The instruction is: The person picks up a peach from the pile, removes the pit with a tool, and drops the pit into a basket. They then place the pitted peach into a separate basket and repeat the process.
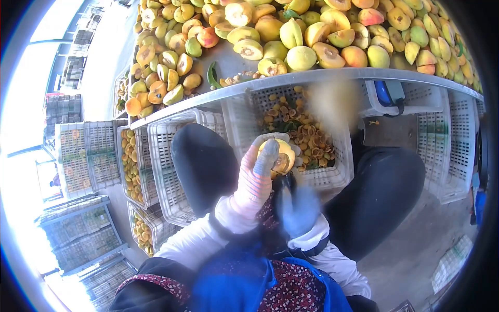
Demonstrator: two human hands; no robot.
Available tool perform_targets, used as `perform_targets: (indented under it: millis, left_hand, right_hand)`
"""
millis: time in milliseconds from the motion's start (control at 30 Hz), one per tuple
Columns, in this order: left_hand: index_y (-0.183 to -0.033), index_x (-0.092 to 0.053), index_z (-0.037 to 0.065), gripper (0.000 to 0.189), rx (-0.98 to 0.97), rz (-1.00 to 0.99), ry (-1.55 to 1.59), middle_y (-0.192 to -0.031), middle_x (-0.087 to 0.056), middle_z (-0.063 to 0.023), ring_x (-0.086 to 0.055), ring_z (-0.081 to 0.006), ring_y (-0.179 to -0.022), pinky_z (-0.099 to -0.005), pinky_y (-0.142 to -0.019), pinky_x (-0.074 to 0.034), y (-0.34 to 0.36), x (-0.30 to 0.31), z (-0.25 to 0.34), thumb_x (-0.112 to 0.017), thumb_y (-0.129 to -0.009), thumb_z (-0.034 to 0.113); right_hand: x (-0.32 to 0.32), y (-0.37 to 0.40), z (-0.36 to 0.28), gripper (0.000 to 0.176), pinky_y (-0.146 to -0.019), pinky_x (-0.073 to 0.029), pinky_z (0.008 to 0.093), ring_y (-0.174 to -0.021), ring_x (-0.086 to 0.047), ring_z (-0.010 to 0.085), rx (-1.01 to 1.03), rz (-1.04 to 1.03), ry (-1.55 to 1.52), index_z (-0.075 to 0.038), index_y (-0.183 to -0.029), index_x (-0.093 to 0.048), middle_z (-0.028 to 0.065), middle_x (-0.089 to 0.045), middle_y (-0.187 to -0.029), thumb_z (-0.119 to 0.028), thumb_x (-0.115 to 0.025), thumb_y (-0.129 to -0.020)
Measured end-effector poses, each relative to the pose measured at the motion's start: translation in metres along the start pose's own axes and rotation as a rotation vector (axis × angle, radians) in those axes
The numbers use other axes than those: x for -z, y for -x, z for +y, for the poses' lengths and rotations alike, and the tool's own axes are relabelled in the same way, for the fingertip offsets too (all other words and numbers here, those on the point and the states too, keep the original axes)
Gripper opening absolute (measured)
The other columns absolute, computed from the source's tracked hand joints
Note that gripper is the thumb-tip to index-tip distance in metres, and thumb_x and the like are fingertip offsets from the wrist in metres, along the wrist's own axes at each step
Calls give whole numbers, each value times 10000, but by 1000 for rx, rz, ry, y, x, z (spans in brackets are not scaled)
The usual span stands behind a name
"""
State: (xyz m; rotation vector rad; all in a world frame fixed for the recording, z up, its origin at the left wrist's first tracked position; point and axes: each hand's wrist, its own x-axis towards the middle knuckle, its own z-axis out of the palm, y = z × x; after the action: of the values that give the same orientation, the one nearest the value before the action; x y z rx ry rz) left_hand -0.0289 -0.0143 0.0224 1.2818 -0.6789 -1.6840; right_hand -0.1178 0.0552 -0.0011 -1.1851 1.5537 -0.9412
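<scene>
My left hand (252, 177), in a pale knitted glove, is closed around a cut yellow peach (284, 154), its brown-centred cut face turned to the right. Just below the fruit, my right hand (300, 210), in a bluish glove and smeared by motion, is wrapped round a dark tool (285, 183). The tool's upper end comes right up to the peach; its working tip is hidden. Both hands are above my lap, in front of the table edge.
A metal table (228, 58) carries a heap of whole and halved peaches (301, 57). Beneath it stands a white crate (340, 177) of brown pit scraps (312, 143). Crates of peach halves (132, 166) flank my left knee. A blurred tan patch (335, 101) overlaps the table edge.
</scene>
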Motion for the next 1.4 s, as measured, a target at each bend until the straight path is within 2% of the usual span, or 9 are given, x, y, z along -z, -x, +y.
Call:
perform_targets:
  millis: [133,267,600,867,1000,1133,1200,1300,1400]
  left_hand:
    - [-1084,-556,15,363,-8,-47,-115,-872,-638,-81,-582,-117,-755,-251,-689,-470,-6,8,-8,-563,-934,346]
    - [-1048,-563,18,284,-85,-132,-300,-826,-621,-44,-533,-72,-711,-219,-650,-442,-12,15,-3,-553,-946,282]
    - [-1062,-561,30,246,-238,-212,-550,-836,-617,-35,-543,-73,-723,-228,-669,-466,-14,28,-4,-567,-929,237]
    - [-1032,-592,24,401,357,-231,107,-846,-620,-59,-585,-138,-773,-259,-723,-480,-13,24,-11,-530,-934,407]
    - [-1009,-605,38,376,104,266,64,-849,-634,-71,-599,-165,-736,-259,-676,-489,0,26,14,-537,-925,398]
    - [-1031,-616,65,389,-552,391,-618,-922,-650,-99,-651,-214,-848,-310,-716,-526,3,124,89,-571,-894,426]
    - [-1043,-624,89,409,-226,461,-1924,-926,-663,-137,-654,-268,-862,-352,-754,-520,10,157,144,-589,-866,456]
    - [-1053,-623,90,429,55,335,-2351,-924,-662,-160,-644,-306,-891,-381,-782,-508,-7,179,182,-624,-835,459]
    - [-1045,-628,90,451,-262,357,-2073,-960,-659,-157,-634,-320,-905,-396,-800,-497,-54,147,202,-626,-825,484]
  right_hand:
    - [-8,2,17,387,-536,-461,387,-606,-595,298,182,126,31,-44,-1140,-527,115,-622,-745,-379,-466,-954]
    - [25,-6,-4,381,-354,-331,288,-390,-423,138,-839,-493,-1021,-109,-1009,-548,-21,-510,-587,-473,-449,-952]
    - [15,-9,9,449,-316,-248,240,-363,-299,99,-868,-774,-1481,-129,-872,-538,-10,-404,-536,-543,-384,-955]
    - [-1,-11,26,500,-301,-280,208,-381,-325,58,-698,-1175,-2322,-70,-1065,-520,-31,-385,-558,-523,-329,-974]
    - [13,-11,19,511,-311,-303,234,-404,-393,62,-811,-904,-1948,-91,-1032,-533,-21,-418,-561,-562,-352,-953]
    - [27,-14,-21,349,-492,-454,388,-594,-610,298,2,-515,-68,-79,-943,-541,137,-605,-681,-426,-545,-905]
    - [54,-25,-78,375,-560,-491,433,-647,-645,346,147,-637,130,-58,-876,-540,176,-630,-719,-428,-598,-865]
    - [79,-29,-151,471,-609,-499,344,-713,-631,238,476,-1004,376,-58,-1005,-579,108,-614,-869,-494,-560,-829]
    - [78,-5,-185,405,-552,-421,362,-633,-577,196,714,-851,515,-102,-1000,-502,49,-540,-808,-453,-561,-807]
